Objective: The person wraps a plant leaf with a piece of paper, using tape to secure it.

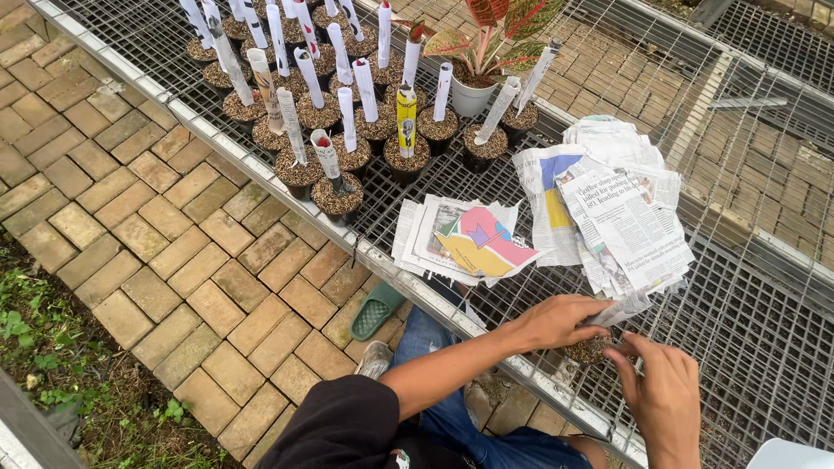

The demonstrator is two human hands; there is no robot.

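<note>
Ground, far left: brick paving (156, 252) w/ a grass strip (52, 365) along the lower-left edge.

Bench: wire-mesh bench (764, 321) w/ metal frame, runs diagonally from top left to bottom right.

Pot cluster: many small black pots (300, 169) filled w/ gravelly mix, each w/ an upright tube of rolled newspaper; one tube is yellow (406, 120). All well apart from the hands, up-left of them.

Plant: white pot w/ red-green leaves (476, 87), behind the cluster.

Flat sheets: cut newspaper pieces (469, 243) lying on the mesh, mid-bench, just up-left of the left hand.

Crumpled pile: bigger newspaper heap (621, 208), right above the hands; its lower edge hangs down to the left fingers.

Below bench: green sandal (375, 311) on the bricks, blue jeans (434, 408) of the person.

Left hand (556, 321): reaches in from the left, fingers curled and pinching a strip of newspaper (627, 306) right over the pot.

Small pot (591, 350): dark, gravel-topped, sits on the mesh near the front rail, between both hands; mostly hidden by fingers.

Right hand (665, 395): comes from lower right, fingers bent toward the pot's right rim; touching or just off it, can't tell.

Key relation: pot lies between the hands, L hand nearer and above it. The paper strip's long axis can't be read; too much is covered.
</note>
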